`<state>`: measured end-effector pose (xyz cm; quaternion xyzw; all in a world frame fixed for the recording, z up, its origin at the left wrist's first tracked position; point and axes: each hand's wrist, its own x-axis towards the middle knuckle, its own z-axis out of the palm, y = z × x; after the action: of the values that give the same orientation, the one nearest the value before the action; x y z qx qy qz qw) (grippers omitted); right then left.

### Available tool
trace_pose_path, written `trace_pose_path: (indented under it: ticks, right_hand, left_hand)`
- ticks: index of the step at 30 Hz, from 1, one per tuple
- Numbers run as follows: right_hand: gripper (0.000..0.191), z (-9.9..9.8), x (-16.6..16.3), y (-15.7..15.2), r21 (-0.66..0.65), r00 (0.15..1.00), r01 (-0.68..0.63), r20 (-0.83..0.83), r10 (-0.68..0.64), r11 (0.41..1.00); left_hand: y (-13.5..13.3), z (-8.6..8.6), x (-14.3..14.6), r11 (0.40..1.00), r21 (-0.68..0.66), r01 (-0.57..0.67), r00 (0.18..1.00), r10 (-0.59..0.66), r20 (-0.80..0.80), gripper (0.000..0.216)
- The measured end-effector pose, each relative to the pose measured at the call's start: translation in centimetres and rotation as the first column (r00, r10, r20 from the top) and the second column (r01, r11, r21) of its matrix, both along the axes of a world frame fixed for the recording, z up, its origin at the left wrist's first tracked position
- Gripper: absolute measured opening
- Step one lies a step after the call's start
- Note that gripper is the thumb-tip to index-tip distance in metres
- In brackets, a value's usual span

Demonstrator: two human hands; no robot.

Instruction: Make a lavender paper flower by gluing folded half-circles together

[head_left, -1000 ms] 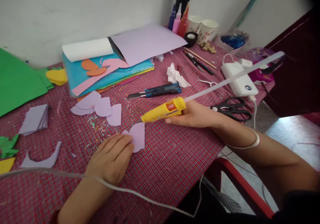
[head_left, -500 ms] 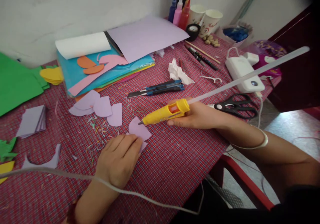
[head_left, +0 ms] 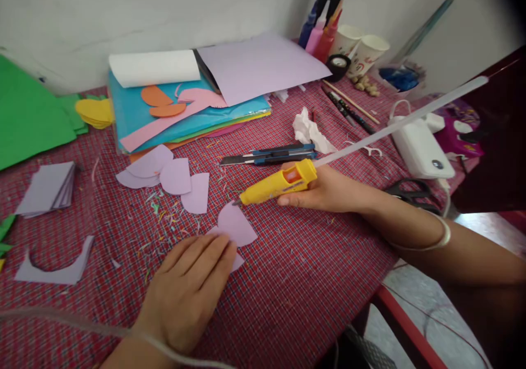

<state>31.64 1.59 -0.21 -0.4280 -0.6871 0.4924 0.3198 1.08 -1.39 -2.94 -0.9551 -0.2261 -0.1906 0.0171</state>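
Observation:
My right hand (head_left: 324,189) is wrapped round a yellow hot glue gun (head_left: 279,183), with a long translucent glue stick (head_left: 405,121) jutting from its back. The gun's metal nozzle is at the upper edge of a lilac rounded paper piece (head_left: 237,223); whether it touches I cannot tell. My left hand (head_left: 187,287) lies flat, fingers stretched out, over the lower side of that piece and a second lilac piece (head_left: 237,262) partly hidden beneath it. Beyond the fingers several loose lilac cut pieces (head_left: 176,176) overlap on the red checked cloth (head_left: 296,297).
Behind the glue gun lie a utility knife (head_left: 269,154) and crumpled tissue (head_left: 310,130). Black scissors (head_left: 413,191) rest behind my right forearm. A white power bank (head_left: 423,147) stands at the right. A pale cable (head_left: 102,328) crosses over my left wrist. Coloured sheets (head_left: 230,121) are stacked against the wall.
The view has shifted, so the table things appear moved. My left hand's fingers have straightened and more of the lilac piece shows. The glue gun's nozzle stays at the piece's upper edge.

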Motion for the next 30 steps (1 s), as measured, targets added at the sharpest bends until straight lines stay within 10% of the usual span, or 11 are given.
trace_pose_path:
  ticks: [30]
  right_hand:
    - [0.016,0.9,1.2,-0.8,-0.061,0.963,-0.156,0.211,0.166,0.986]
  left_hand:
    - [0.2,0.4,-1.5,0.999,0.025,0.040,0.985,-0.035,-0.170,0.041]
